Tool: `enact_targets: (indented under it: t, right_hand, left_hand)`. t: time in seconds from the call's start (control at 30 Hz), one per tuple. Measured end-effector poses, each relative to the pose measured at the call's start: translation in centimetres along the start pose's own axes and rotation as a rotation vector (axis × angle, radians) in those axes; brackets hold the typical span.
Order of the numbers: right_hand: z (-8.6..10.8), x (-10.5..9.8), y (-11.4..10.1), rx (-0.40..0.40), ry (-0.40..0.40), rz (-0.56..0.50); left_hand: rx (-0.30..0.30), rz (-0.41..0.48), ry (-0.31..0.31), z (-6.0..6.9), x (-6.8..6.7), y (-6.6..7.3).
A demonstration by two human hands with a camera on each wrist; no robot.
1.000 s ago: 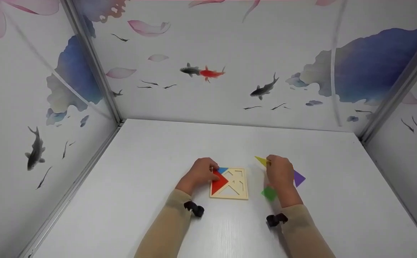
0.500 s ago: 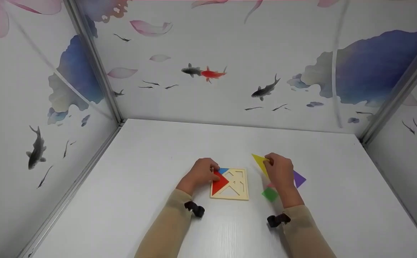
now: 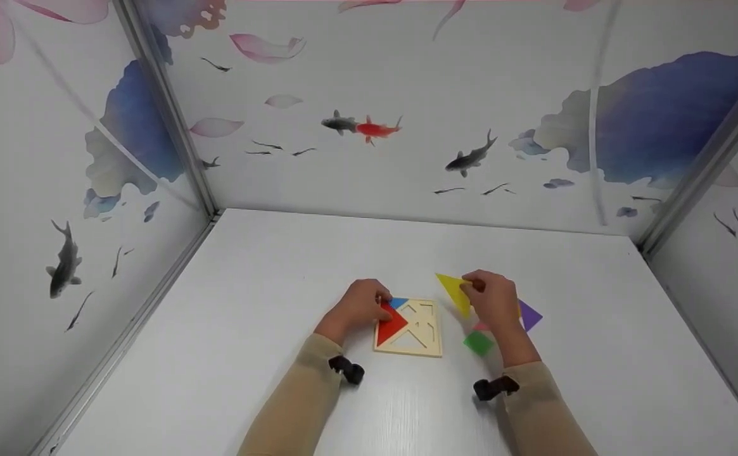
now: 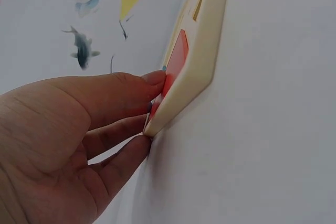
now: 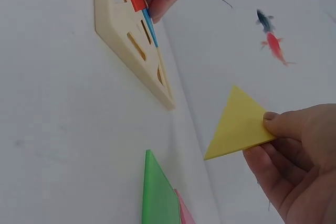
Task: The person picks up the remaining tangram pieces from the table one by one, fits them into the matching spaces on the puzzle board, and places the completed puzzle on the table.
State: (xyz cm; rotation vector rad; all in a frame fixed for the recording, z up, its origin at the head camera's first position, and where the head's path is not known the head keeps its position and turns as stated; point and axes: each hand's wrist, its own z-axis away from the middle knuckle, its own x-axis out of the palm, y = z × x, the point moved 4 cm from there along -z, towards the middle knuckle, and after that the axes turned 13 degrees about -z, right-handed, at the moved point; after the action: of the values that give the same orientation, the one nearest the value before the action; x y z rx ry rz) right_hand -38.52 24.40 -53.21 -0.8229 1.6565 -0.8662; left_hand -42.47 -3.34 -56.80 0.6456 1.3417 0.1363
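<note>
A pale wooden tangram board (image 3: 407,353) lies on the table with a red triangle (image 3: 392,329) and a blue piece (image 3: 399,303) set in its left side. My left hand (image 3: 361,303) grips the board's left edge, thumb on the red triangle and other fingers against the rim. To the right of the board, my right hand (image 3: 494,301) pinches a yellow triangle (image 3: 452,292) by one side. That triangle is held above the table, as the right wrist view shows, and apart from the board. Under the right hand lie loose pieces, partly hidden.
Beside the right forearm are a green square (image 3: 478,343), a pink piece (image 3: 481,327) and a purple piece (image 3: 531,315). White table (image 3: 267,285) surrounds the board. Printed panels (image 3: 407,76) wall the table at the back and both sides.
My right hand has moved slightly left with the yellow triangle, turning more of its face into view. The board has shifted very slightly right in view; the left hand keeps its grip.
</note>
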Motion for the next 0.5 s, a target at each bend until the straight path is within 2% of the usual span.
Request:
enact_targets:
  t: [0.13,0.5]
  right_hand:
    - [-0.1,0.5,0.1,0.032,-0.057,-0.082]
    - [0.3,2.0,-0.5,0.041,-0.161,-0.220]
  left_hand:
    - [0.011,-0.013,-0.006,0.1,0.0,0.1]
    - [0.044,-0.007,-0.006,-0.1,0.0,-0.1]
